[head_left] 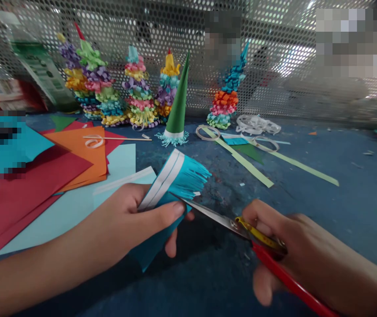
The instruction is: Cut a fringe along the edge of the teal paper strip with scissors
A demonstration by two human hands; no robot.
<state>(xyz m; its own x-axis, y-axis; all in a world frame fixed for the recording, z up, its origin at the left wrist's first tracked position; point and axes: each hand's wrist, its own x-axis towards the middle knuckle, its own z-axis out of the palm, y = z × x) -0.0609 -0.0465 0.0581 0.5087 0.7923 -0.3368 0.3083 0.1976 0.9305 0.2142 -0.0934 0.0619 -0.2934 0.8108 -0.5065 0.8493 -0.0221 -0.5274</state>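
A folded blue paper strip [165,182] with white tape bands is pinched in my left hand [142,211], thumb on top and fingers beneath. Its upper right part is cut into a fringe. My right hand [284,246] grips scissors [218,218] with yellow and red handles. The blades point left and lie at the paper's uncut part, close beside my left thumb. Just beyond the strip, a green paper cone [178,103] with a light blue fringe at its base stands upright.
Fringed colourful cones [138,92] stand along a perforated metal screen [182,22]. Red sheets [43,189], orange sheets [86,158] and pale blue sheets lie at the left. Green strips [248,167], tape rings and a white tangle [257,124] lie at the right. A green bottle [39,70] leans back left.
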